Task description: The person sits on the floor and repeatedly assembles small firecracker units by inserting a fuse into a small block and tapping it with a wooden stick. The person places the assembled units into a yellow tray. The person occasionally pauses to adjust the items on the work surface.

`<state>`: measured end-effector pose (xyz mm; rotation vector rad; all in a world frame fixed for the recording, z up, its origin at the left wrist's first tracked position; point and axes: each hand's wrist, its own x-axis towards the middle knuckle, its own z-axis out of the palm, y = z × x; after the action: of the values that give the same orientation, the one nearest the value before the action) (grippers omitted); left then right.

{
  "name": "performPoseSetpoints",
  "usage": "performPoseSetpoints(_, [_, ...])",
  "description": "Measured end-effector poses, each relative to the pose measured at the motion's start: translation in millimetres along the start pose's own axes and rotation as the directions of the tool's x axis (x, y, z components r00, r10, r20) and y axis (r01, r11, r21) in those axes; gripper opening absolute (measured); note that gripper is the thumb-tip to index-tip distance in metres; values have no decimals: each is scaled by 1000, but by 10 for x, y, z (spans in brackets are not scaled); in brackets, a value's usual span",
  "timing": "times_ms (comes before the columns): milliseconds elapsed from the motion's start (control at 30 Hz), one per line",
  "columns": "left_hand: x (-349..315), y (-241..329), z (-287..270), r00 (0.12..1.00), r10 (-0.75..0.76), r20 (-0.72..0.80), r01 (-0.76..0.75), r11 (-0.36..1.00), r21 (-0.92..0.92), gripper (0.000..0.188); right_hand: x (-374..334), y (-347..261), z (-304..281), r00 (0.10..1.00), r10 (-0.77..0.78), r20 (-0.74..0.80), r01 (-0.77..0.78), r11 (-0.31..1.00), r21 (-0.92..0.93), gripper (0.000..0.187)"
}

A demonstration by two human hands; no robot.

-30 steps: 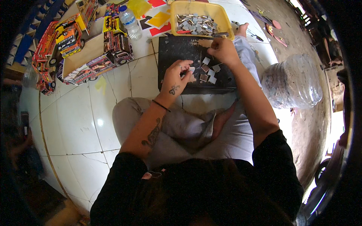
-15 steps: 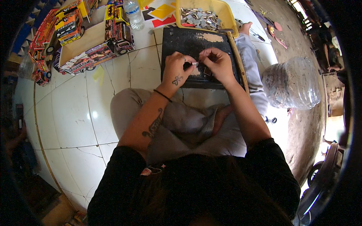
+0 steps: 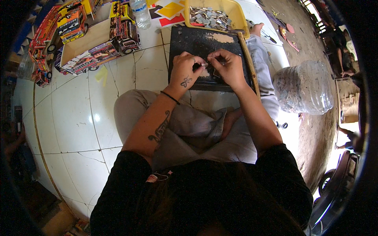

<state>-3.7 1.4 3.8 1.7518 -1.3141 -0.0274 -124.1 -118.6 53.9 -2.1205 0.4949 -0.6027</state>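
My left hand [image 3: 184,70] is closed in a pinch on a small pale flat piece [image 3: 204,64], over a black board [image 3: 183,41]. Close beside it, my right hand [image 3: 228,67] has thumb and forefinger pressed together at the same piece; anything else between them is too small to make out. A small dark square piece [image 3: 216,74] lies on the board below the right fingers. Bare, scuffed tan patches show through the board's black surface. Along its right edge rests a hammer with a long wooden handle [image 3: 249,65].
Beyond the board stands a yellow tub [image 3: 246,28] with many small square pieces. Colored sheets [image 3: 171,11] and a water bottle [image 3: 140,15] are left of it. Toy trucks [image 3: 94,59] stand at the far left. A large clear plastic container [image 3: 303,87] is right of my leg.
My fingertips have drawn slightly closer together around the small piece. Both hands otherwise keep their place above the board, and the view has shifted a little.
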Motion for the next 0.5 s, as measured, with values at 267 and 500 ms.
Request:
performPoseSetpoints(267, [6,-17,7,1000,5,14,-6,1000,22,17,-4,-45,-9,999,-48,3,48,996,-78,8])
performPoseSetpoints(500, [8,19,-11,1000,16,-13,-16,999,30,18,3,-59,-7,989,-147,14,148,984,-99,6])
